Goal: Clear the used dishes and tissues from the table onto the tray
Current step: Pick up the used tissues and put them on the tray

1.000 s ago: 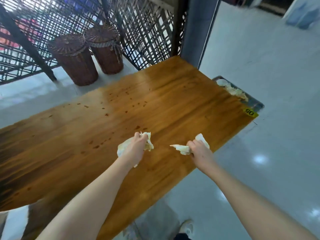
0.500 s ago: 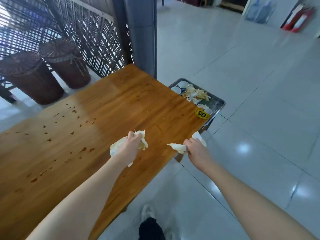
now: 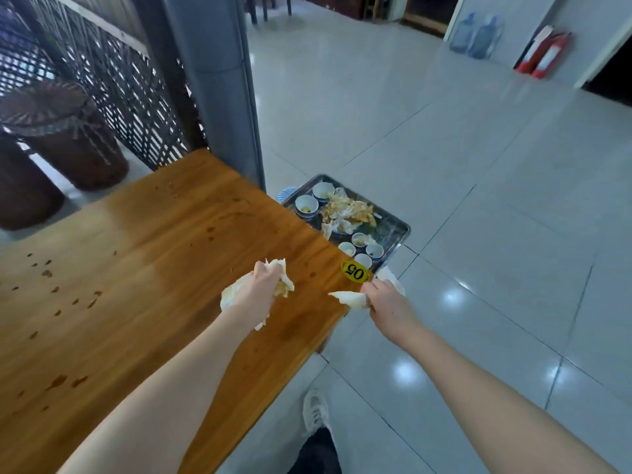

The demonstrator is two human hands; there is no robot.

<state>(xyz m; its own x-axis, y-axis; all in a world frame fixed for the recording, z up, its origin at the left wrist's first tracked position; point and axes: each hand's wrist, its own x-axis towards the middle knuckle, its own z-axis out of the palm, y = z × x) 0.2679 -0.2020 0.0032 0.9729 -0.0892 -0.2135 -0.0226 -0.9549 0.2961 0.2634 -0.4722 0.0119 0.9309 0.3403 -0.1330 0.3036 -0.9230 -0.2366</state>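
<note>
My left hand (image 3: 258, 290) grips a wad of stained white tissue (image 3: 285, 285) above the wooden table (image 3: 143, 268), near its right end. My right hand (image 3: 384, 302) holds a second crumpled tissue (image 3: 350, 298) just past the table's corner, over the floor. Beyond that corner, lower than the tabletop, stands a metal tray (image 3: 398, 227). The tray carries several small white bowls (image 3: 306, 204) and a heap of used tissues (image 3: 347, 212). Both hands are short of the tray.
A yellow tag marked 05 (image 3: 355, 271) sits on the table corner. Brown stains (image 3: 56, 313) dot the tabletop at left. A grey pillar (image 3: 219, 87) rises behind the table, woven stools (image 3: 65, 131) and a lattice screen at back left. My shoe (image 3: 314, 410) is on the tiled floor.
Both hands, each still holding its tissue, have travelled right along the table to its corner. The tray, first only partly visible, has come into full view.
</note>
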